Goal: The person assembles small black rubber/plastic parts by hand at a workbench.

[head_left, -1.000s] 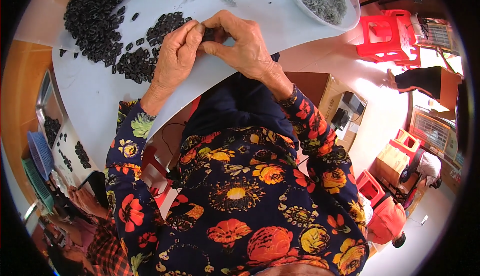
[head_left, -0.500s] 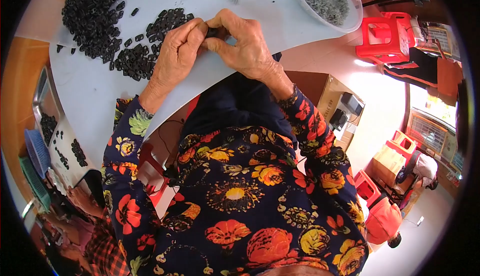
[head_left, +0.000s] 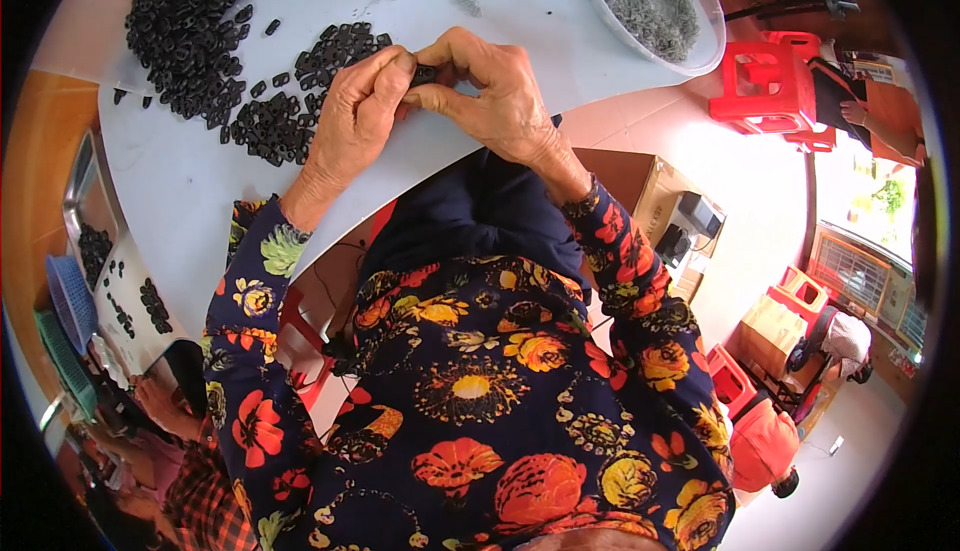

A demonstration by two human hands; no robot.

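Note:
Over the near edge of the pale table (head_left: 160, 166), my two hands meet at the fingertips. A small black plastic part (head_left: 424, 74) is pinched between the thumb and forefinger of my right hand (head_left: 490, 96). My left hand (head_left: 355, 101) is closed too, its thumb and fingers pressed together against the part's left end. What sits between those left fingertips is hidden. Just beyond my left hand lies a small heap of similar black parts (head_left: 270, 126). A much larger pile of them (head_left: 185, 26) spreads over the far left.
A clear round tub (head_left: 715, 36) of small greyish pieces stands at the table's far right. At left are a metal tray (head_left: 85, 176) and a blue basket (head_left: 72, 296). Red stools (head_left: 765, 86), a cardboard box (head_left: 640, 186) and other people (head_left: 765, 441) are around the table.
My right hand has shifted slightly down and right, and more of the black part shows between the hands. At the right edge, a person's arm has come into view beside the red stools.

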